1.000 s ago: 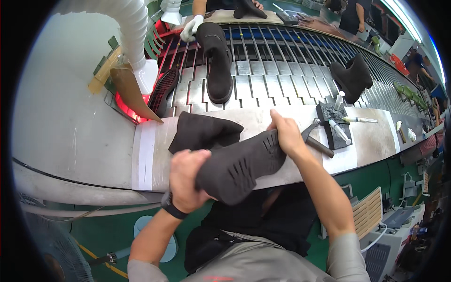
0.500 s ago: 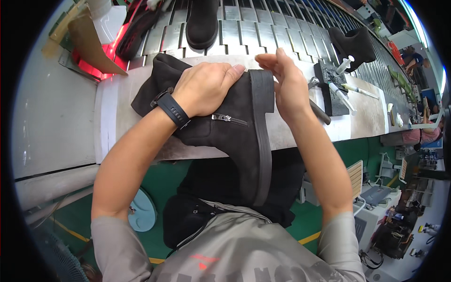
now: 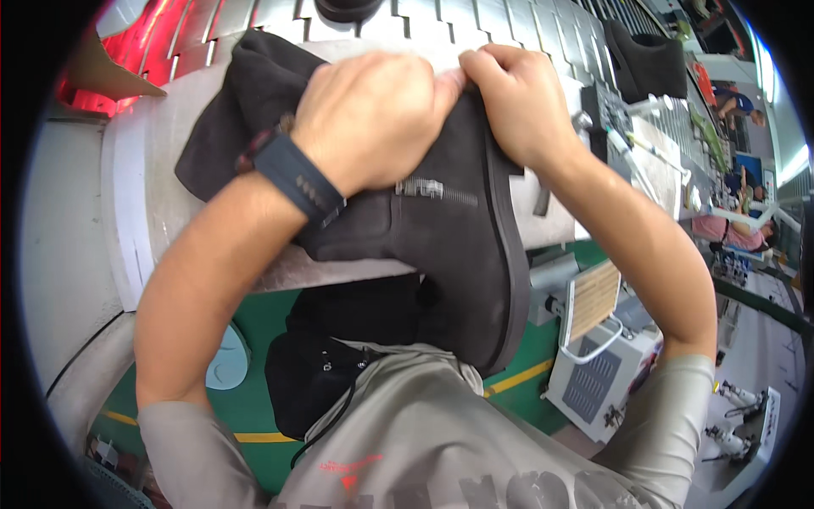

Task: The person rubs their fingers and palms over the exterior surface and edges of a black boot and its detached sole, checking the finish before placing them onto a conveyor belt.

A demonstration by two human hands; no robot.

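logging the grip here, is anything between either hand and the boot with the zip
Nothing visible: the left hand lies on the zipped boot and the right hand is at its far end; their undersides are hidden.

The left hand (image 3: pixel 373 119) is motion-blurred, its fingertips hidden against the boot (image 3: pixel 441 254); what the right hand (image 3: pixel 526 106) pinches cannot be told. Just below the left fingers, the zipper (image 3: pixel 437 192) blurs. Beyond them, the upper edge crops a dark shoe (image 3: pixel 348 8).
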